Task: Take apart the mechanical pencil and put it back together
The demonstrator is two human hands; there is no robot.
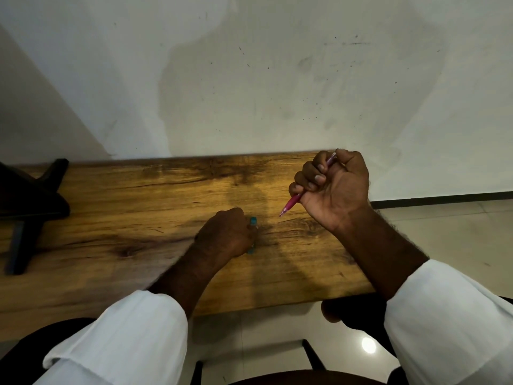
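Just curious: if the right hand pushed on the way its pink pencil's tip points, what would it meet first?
Probably the wooden table. The right hand aims the pink pencil down-left, its tip just short of the left hand; depth is unclear.

A long brown wooden table (pixel 138 207) stands against a dirty white wall (pixel 277 79), with a black stand (pixel 30 201) at its left end.

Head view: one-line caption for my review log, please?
Right hand grips a pink pencil above the wooden table; left hand closes around a teal object.
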